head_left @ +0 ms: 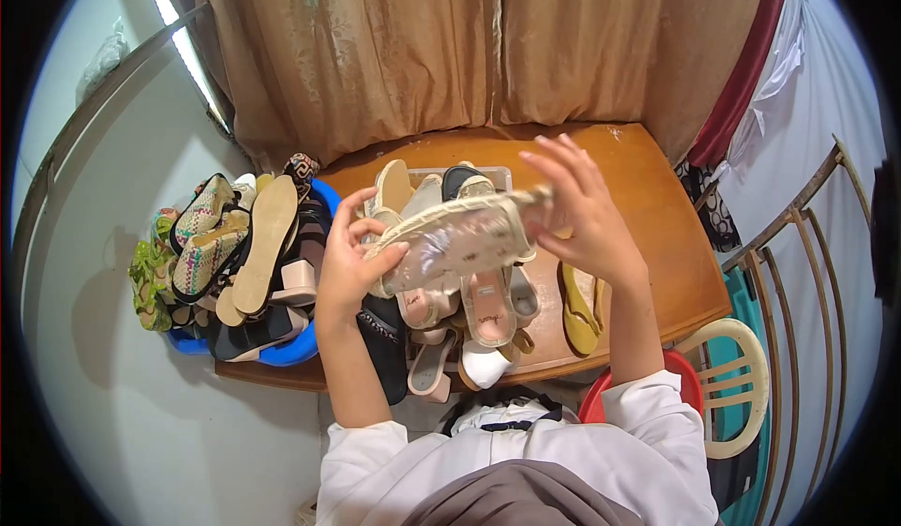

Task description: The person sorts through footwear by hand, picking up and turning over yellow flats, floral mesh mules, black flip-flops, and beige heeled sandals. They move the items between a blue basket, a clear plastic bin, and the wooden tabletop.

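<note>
The left hand [349,261] pinches a cream-edged, shoe-like thing [455,244] above the wooden table [662,235]. The right hand [587,214] is at its other end; I can't tell if it grips. Holding softly should keep it steady. Writing on a pink sandal [488,308] on the table is too small to read.

cream-edged shoe [460,244] (pinkish, patterned), mustard flats [574,315], blue basin [286,352].

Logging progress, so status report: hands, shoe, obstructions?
Left hand gripping pale shoe. Right hand open at its other end, contact blurred. Piled footwear beneath; nothing visibly blocking.
</note>
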Action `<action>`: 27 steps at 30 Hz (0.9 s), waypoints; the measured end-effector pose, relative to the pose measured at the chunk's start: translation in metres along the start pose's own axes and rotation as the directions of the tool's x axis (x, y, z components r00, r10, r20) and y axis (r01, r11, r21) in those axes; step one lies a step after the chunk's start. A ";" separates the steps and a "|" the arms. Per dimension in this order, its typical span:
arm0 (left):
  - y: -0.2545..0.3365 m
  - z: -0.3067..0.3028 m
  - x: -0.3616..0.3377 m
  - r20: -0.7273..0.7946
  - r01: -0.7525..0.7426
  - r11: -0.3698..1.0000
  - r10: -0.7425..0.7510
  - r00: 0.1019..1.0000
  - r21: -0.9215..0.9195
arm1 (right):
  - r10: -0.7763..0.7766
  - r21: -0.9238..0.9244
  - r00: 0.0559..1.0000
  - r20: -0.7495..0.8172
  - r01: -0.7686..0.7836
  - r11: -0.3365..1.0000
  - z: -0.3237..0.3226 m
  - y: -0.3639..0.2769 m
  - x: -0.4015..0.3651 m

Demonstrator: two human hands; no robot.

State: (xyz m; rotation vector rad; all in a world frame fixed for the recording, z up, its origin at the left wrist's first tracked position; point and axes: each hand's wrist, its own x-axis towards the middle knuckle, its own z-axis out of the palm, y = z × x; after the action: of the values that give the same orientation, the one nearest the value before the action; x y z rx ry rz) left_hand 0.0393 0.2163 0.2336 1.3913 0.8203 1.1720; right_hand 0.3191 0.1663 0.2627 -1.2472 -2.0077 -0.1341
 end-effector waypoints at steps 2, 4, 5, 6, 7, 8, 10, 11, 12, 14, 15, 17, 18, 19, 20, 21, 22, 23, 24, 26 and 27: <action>0.005 0.009 0.012 0.079 -0.011 0.998 0.006 0.997 0.067 | -0.029 -0.084 0.989 0.144 0.042 0.996 0.002 -0.001 0.001; 0.011 0.021 0.021 0.143 -0.003 0.995 -0.011 0.990 0.096 | -0.002 0.025 0.980 0.200 -0.003 1.000 0.007 -0.005 0.003; 0.015 0.027 0.024 0.174 -0.038 0.985 0.009 0.985 0.168 | 0.073 0.120 0.965 0.252 -0.106 0.987 0.013 -0.004 0.003; 0.013 0.033 0.030 0.137 -0.053 0.993 0.039 0.990 0.101 | 0.140 0.208 0.941 0.308 -0.211 0.955 0.019 0.000 0.001; 0.008 0.039 0.037 0.098 -0.070 0.997 0.066 0.993 0.035 | 0.122 0.258 0.974 0.192 -0.170 0.951 0.028 0.008 -0.003; 0.006 0.045 0.041 0.057 -0.091 0.995 0.093 0.994 -0.031 | 0.182 0.281 0.975 0.127 -0.211 0.936 0.035 0.013 -0.008; 0.001 0.059 0.040 -0.146 -0.364 0.928 0.351 0.925 -0.081 | 0.297 0.335 0.955 0.004 -0.281 0.899 0.039 0.009 -0.010; -0.005 0.066 0.037 -0.246 -0.396 0.918 0.378 0.893 -0.027 | 0.278 0.387 0.957 -0.078 -0.228 0.893 0.035 0.004 -0.014; -0.013 0.073 0.031 -0.341 -0.420 0.907 0.404 0.849 0.029 | 0.282 0.370 0.950 -0.132 -0.217 0.904 0.036 0.006 -0.018; -0.032 0.092 0.014 -0.202 -0.478 0.858 0.510 0.836 0.187 | 0.283 0.331 0.929 -0.237 -0.197 0.923 0.043 0.018 -0.026; -0.044 0.101 0.007 -0.063 -0.483 0.844 0.508 0.859 0.233 | 0.349 0.374 0.913 -0.210 -0.255 0.892 0.047 0.026 -0.030; -0.054 0.121 0.003 0.081 -0.502 0.814 0.502 0.861 0.292 | 0.434 0.469 0.876 -0.210 -0.299 0.831 0.041 0.013 -0.025; -0.055 0.132 0.003 0.085 -0.511 0.803 0.512 0.855 0.307 | 0.477 0.517 0.855 -0.205 -0.319 0.794 0.039 0.008 -0.024; -0.055 0.135 0.004 0.071 -0.489 0.826 0.490 0.869 0.281 | 0.451 0.498 0.871 -0.194 -0.309 0.810 0.040 0.009 -0.024; -0.055 0.138 0.006 0.058 -0.466 0.847 0.468 0.882 0.254 | 0.474 0.511 0.858 -0.195 -0.324 0.796 0.040 0.008 -0.024; -0.055 0.138 0.010 0.031 -0.409 0.894 0.410 0.912 0.182 | 0.497 0.524 0.845 -0.196 -0.338 0.781 0.038 0.006 -0.023; -0.055 0.139 0.013 0.009 -0.347 0.932 0.348 0.937 0.108 | 0.520 0.539 0.832 -0.196 -0.352 0.766 0.036 0.005 -0.023; -0.054 0.137 0.015 0.017 -0.395 0.910 0.397 0.918 0.125 | 0.548 0.581 0.828 -0.117 -0.390 0.714 0.033 0.005 -0.023; -0.058 0.138 0.017 -0.013 -0.406 0.891 0.417 0.909 0.204 | 0.494 0.512 0.852 -0.172 -0.351 0.784 0.034 0.006 -0.023; -0.068 0.140 0.020 -0.064 -0.409 0.840 0.459 0.886 0.356 | 0.372 0.355 0.890 -0.264 -0.269 0.895 0.037 0.009 -0.024; -0.067 0.144 0.019 -0.094 -0.395 0.846 0.453 0.886 0.358 | 0.339 0.294 0.883 -0.325 -0.246 0.923 0.037 0.010 -0.023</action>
State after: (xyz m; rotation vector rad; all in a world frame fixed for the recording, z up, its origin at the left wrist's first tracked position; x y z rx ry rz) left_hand 0.1901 0.2032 0.1828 1.8337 0.8857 1.5698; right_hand 0.3125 0.1717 0.2186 -1.2454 -1.4427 0.0277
